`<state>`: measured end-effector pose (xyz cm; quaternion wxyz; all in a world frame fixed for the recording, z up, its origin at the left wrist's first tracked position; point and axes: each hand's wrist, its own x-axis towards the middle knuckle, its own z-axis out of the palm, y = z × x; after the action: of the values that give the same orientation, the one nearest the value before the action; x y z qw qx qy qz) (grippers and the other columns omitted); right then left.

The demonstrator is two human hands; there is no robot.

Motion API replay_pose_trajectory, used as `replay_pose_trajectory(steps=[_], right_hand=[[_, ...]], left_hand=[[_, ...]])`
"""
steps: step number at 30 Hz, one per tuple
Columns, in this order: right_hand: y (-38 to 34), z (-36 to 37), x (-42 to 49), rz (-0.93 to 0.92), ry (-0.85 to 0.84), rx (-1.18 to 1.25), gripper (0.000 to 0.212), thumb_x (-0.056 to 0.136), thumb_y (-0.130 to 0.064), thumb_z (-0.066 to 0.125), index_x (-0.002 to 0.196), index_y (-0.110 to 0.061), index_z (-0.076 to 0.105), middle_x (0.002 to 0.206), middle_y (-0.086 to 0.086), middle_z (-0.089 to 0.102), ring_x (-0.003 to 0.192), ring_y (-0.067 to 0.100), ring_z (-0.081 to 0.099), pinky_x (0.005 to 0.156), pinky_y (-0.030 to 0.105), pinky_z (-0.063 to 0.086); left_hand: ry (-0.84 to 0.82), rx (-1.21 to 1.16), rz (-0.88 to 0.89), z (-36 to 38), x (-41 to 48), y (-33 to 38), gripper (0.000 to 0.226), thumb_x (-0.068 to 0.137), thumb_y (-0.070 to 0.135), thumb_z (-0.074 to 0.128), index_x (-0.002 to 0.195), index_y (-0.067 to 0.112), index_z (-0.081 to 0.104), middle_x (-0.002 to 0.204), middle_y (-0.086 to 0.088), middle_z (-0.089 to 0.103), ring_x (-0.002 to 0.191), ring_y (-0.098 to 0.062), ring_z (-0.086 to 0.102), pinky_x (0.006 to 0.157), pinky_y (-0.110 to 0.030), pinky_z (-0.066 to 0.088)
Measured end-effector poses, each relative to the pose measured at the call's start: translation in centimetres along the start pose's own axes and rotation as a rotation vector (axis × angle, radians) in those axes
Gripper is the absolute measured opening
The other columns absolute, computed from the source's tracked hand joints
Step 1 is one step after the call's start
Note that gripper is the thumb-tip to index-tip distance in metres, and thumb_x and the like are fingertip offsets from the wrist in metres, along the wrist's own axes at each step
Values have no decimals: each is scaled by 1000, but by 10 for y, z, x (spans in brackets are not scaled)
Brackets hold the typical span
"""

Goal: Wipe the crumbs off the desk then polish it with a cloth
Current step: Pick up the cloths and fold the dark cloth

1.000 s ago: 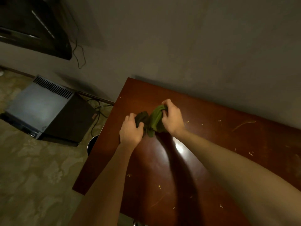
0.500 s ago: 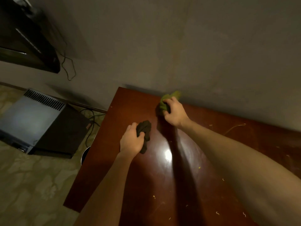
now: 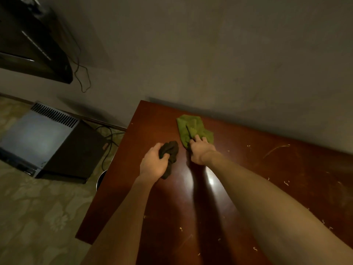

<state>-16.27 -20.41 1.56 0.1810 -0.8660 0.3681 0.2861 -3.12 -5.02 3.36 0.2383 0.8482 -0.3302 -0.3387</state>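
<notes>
On the glossy red-brown wooden desk (image 3: 248,146), left hand (image 3: 152,163) clutches a wadded dark cloth (image 3: 170,151); right hand (image 3: 202,149), flat-fingered, presses a green towel (image 3: 191,127), which should sweep crumbs (image 3: 286,183) edgeward.

The scene was dim and murky, with a warm brownish cast. A small bright glare spot shone on the glossy desk (image 3: 267,169) near its middle, and a long dark shadow ran down the top beside it. Left of the desk, the floor looked soft and blurred. Lines beyond the desk's edges bowed with wide-angle distortion.
</notes>
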Motion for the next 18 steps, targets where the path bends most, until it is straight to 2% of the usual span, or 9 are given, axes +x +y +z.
replay_pose_trajectory(steps=[6,10,12,14,18], right_hand=[[19,9,-4,-18,207,-19,49,91,-8,65,138,-2,49,147,17,37,135,40,39,103,51,45],[28,9,-10,-77,265,201,63,91,-4,60,150,-5,40,137,23,53,125,45,52,94,47,50],[34,6,-20,-106,419,337,54,88,-8,61,139,-3,45,127,22,57,118,44,55,87,46,49],[43,1,-36,-113,602,483,42,86,-10,62,125,-5,46,118,17,53,110,39,54,84,46,48],[84,-5,-89,-74,836,642,33,86,-6,57,118,-5,50,112,12,48,102,34,51,86,42,43]], left_hand=[[-52,45,9,4,1,2,25,102,31,58,127,36,58,116,7,65,104,-20,66,92,-46,57],[-40,152,76,8,2,11,28,102,31,58,129,35,56,117,6,61,102,-21,64,89,-43,55],[-14,181,116,13,2,23,29,102,33,58,130,34,54,116,4,59,103,-22,64,90,-44,55],[1,205,120,18,2,37,30,103,35,56,133,32,53,118,3,57,104,-24,63,88,-42,53],[40,302,190,35,-2,76,31,103,42,51,129,26,50,117,-4,55,102,-34,63,83,-44,53]])
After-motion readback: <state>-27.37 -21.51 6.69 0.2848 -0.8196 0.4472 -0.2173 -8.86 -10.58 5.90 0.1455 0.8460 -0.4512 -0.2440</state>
